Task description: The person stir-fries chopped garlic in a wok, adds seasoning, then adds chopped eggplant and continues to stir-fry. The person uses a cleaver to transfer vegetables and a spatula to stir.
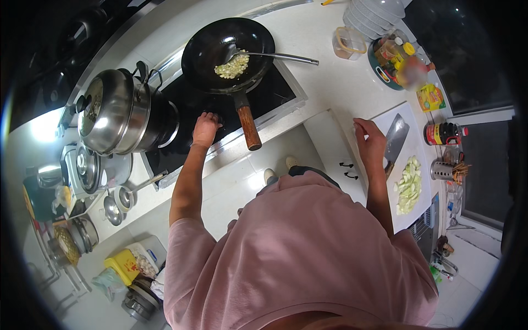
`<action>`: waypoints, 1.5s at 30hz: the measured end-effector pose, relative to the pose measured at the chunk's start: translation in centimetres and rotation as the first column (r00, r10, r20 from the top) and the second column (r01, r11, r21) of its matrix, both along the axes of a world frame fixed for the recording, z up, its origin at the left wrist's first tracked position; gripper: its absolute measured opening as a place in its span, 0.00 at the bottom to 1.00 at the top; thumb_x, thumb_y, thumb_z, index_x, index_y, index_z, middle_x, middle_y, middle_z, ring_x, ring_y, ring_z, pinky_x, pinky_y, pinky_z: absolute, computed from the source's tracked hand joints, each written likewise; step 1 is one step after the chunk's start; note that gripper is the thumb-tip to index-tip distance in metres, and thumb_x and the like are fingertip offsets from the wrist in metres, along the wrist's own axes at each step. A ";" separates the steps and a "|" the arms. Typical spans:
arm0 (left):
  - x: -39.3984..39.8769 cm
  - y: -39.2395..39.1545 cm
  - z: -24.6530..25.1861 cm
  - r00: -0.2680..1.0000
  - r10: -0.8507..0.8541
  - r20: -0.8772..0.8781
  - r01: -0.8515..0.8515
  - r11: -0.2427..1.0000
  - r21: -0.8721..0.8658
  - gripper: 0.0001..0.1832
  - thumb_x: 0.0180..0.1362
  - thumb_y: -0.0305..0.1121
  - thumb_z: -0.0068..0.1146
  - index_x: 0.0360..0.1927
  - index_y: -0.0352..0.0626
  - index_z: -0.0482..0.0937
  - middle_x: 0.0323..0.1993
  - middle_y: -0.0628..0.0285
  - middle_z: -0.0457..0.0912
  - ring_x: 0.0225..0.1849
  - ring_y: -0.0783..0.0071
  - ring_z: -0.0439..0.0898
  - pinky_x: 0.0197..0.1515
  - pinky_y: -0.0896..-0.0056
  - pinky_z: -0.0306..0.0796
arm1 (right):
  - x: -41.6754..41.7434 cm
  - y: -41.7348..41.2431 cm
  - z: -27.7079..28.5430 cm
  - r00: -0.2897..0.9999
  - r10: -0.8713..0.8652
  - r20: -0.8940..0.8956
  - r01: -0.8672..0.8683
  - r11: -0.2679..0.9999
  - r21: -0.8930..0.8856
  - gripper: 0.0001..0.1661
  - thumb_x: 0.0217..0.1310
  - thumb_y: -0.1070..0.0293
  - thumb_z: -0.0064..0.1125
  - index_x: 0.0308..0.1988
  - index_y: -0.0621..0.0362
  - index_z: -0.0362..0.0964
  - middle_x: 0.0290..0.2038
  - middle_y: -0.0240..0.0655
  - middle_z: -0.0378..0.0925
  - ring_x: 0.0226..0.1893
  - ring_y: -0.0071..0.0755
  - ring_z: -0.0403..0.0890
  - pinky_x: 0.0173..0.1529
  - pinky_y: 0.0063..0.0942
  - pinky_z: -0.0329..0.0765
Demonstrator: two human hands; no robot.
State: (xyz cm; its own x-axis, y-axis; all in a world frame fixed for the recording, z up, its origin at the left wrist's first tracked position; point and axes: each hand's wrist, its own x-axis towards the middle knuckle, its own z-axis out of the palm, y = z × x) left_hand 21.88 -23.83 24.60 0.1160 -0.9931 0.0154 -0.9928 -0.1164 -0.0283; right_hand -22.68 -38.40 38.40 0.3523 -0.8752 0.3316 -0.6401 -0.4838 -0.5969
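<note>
My left hand (206, 128) reaches over the front of the black cooktop (274, 88), its fingers on a dark control knob (220, 119). Beyond it, a black wok (202, 45) with a wooden handle (249, 128) sits on the cooktop. Small pale chopped pieces (232, 69), which look like garlic, lie in it under a metal spatula (284, 55) resting across the rim. My right hand (371, 138) hovers loosely bent and without anything in it by the white cutting board (385, 208). On that board are a cleaver (398, 134) and sliced pale green vegetable (408, 185).
A lidded steel steamer pot (119, 115) stands left of the wok. At the back right are a plastic container (348, 43), stacked white bowls (367, 18) and a green tub of bottles (381, 66). A dark sauce bottle (441, 134) and chopstick holder (438, 170) stand beyond the board.
</note>
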 end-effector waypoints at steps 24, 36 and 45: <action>-2.0 2.6 0.6 0.985 0.171 -0.036 -0.174 0.967 -0.186 0.20 0.50 0.37 0.61 0.48 0.46 0.78 0.38 0.62 0.77 0.45 0.63 0.73 0.46 0.64 0.68 | 5.0 -4.2 1.4 0.989 0.145 -0.027 -0.147 0.978 -0.146 0.13 0.54 0.74 0.61 0.43 0.57 0.77 0.35 0.37 0.80 0.35 0.38 0.80 0.40 0.30 0.77; -9.8 17.0 -2.5 0.782 0.431 -0.450 -0.562 0.800 -0.210 0.03 0.53 0.24 0.51 0.27 0.39 0.75 0.28 0.53 0.73 0.34 0.52 0.73 0.37 0.57 0.69 | 17.5 -13.6 -0.4 0.837 0.360 -0.412 -0.455 0.876 -0.159 0.28 0.50 0.63 0.66 0.52 0.55 0.69 0.45 0.41 0.76 0.46 0.45 0.77 0.49 0.37 0.75; -18.8 30.2 -11.5 0.336 0.770 -0.543 -0.845 0.500 0.187 0.01 0.49 0.27 0.58 0.25 0.43 0.79 0.28 0.52 0.77 0.34 0.53 0.76 0.38 0.57 0.71 | 21.8 -14.2 -2.3 0.714 0.379 -0.589 -0.562 0.811 -0.160 0.16 0.53 0.67 0.59 0.42 0.53 0.67 0.36 0.41 0.77 0.35 0.47 0.81 0.36 0.40 0.79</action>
State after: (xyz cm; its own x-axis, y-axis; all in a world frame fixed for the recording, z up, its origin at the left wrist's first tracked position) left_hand 3.08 6.41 13.13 0.8850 -0.4016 -0.2356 -0.2466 -0.8335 0.4944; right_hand -0.88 -52.62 36.10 0.8821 -0.4290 0.1948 -0.4340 -0.9007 -0.0182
